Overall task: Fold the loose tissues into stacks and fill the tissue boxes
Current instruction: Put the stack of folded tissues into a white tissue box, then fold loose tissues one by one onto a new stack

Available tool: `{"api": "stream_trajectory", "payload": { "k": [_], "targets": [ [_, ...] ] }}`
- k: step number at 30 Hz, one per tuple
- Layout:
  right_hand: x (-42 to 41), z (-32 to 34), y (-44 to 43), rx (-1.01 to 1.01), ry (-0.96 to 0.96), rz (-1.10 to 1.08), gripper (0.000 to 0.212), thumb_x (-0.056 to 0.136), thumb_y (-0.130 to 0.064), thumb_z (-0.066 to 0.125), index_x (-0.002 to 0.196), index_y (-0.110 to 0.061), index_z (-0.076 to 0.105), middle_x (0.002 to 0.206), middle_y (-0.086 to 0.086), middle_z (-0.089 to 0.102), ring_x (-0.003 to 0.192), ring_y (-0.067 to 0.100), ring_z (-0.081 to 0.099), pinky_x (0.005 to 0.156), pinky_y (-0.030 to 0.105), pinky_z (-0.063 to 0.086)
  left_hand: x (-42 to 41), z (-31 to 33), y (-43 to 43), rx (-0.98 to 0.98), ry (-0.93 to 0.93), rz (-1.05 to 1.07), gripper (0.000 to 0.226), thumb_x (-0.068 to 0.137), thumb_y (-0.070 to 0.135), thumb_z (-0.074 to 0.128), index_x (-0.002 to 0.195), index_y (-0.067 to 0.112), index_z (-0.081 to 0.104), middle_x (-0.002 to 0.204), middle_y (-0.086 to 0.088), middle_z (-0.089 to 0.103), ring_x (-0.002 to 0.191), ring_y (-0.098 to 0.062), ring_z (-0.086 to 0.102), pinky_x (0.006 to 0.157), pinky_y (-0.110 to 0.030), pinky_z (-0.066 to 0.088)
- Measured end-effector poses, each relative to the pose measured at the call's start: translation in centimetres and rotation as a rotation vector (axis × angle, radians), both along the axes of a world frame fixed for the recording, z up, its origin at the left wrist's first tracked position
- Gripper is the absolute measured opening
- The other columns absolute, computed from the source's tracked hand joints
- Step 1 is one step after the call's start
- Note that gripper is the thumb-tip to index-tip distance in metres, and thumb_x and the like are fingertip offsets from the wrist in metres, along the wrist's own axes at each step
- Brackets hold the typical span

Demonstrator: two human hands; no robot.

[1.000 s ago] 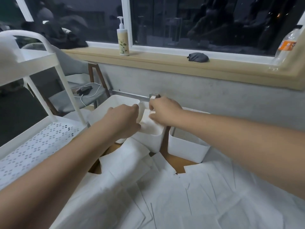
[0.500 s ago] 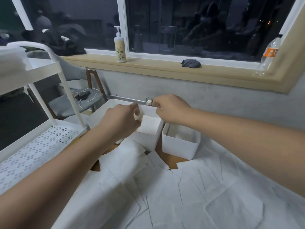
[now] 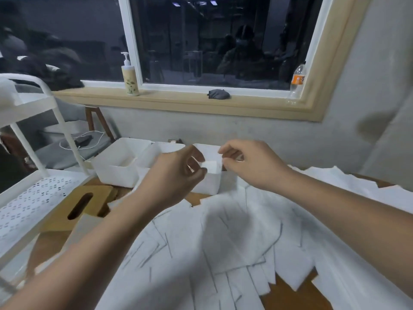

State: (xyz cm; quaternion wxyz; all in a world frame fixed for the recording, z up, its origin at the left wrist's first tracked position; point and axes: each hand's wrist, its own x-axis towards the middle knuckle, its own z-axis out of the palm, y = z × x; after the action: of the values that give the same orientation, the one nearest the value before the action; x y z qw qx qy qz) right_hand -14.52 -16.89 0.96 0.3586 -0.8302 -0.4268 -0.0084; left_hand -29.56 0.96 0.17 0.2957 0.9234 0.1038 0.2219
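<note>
A row of white plastic tissue boxes [image 3: 118, 163] stands at the back of the wooden table. A folded tissue stack [image 3: 211, 167] sits in the box under my hands [image 3: 206, 186]. My left hand [image 3: 176, 175] hovers just left of that stack, with loosely curled fingers and nothing in them. On the stack's right side my right hand [image 3: 248, 163] hovers, its thumb and forefinger close together at the stack's edge, with nothing seen between them. Loose white tissues [image 3: 223, 242] overlap across the near table.
A wooden box lid with a slot [image 3: 80, 206] lies at the left by a white perforated cart [image 3: 33, 198]. The window sill holds a pump bottle [image 3: 130, 74], a dark cloth [image 3: 219, 94] and a plastic bottle [image 3: 298, 80]. A chair with a cable [image 3: 82, 139] stands behind the cart.
Both hands pressed a folded stack into a box, then lifted and drew apart. The view has shifted right, showing the wooden lid and more tissues.
</note>
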Motion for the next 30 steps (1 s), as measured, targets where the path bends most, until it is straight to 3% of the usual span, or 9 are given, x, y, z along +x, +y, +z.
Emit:
{"api": "stream_trajectory", "payload": {
  "k": [15, 24, 30],
  "targets": [
    [-13.3, -5.3, -23.5, 0.098, 0.079, -0.286, 0.017, 0.102, -0.031, 0.069, 0.114, -0.043, 0.073, 0.105, -0.035, 0.069, 0.107, -0.009, 0.063, 0.087, 0.005, 0.048, -4.0, -5.8, -18.4, -0.091, 0.063, -0.267, 0.018, 0.1, 0.05, 0.068, 0.117, 0.047, 0.062, 0.103, 0.027, 0.072, 0.094, 0.006, 0.067, 0.079, -0.023, 0.062],
    [-18.6, -10.1, -32.6, 0.185, 0.216, -0.495, 0.014, 0.102, -0.03, 0.07, 0.108, -0.042, 0.074, 0.102, -0.03, 0.071, 0.103, -0.008, 0.064, 0.082, 0.006, 0.045, -4.8, -10.0, -26.9, -0.166, 0.174, -0.405, 0.015, 0.097, 0.043, 0.069, 0.111, 0.043, 0.063, 0.1, 0.022, 0.073, 0.092, 0.004, 0.066, 0.086, -0.032, 0.058],
    [-20.5, -13.9, -38.7, 0.12, 0.104, -0.668, 0.016, 0.1, -0.027, 0.072, 0.115, -0.034, 0.075, 0.103, -0.026, 0.07, 0.105, -0.007, 0.064, 0.085, 0.006, 0.047, -5.6, -12.7, -30.7, -0.053, 0.179, -0.529, 0.015, 0.1, 0.046, 0.067, 0.114, 0.042, 0.063, 0.104, 0.023, 0.069, 0.097, 0.004, 0.064, 0.086, -0.031, 0.057]
  ]
}}
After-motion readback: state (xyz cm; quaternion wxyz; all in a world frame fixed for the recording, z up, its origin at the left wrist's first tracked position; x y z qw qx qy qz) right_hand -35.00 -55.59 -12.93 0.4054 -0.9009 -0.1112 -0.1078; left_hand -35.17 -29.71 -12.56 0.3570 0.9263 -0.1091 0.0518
